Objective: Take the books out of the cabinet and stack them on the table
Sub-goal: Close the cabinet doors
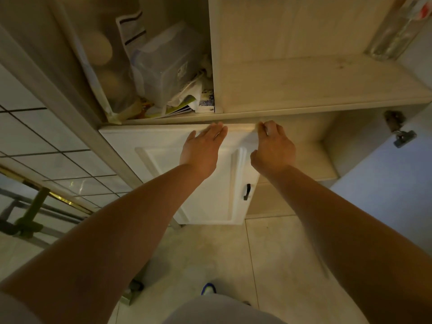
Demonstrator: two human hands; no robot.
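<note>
Hands at the shelf (268, 113) front edge: left hand (201, 148) flat, fingers straight; right hand (272, 146) curled, empty. No books (205, 104) held. Next: reach left compartment.

A clear plastic container (167, 64) stands among loose papers (187, 99) in the left shelf compartment. A glass bottle (395, 31) stands at upper right, above a metal hinge (397, 128); pale tiles (233, 253) cover the floor
</note>
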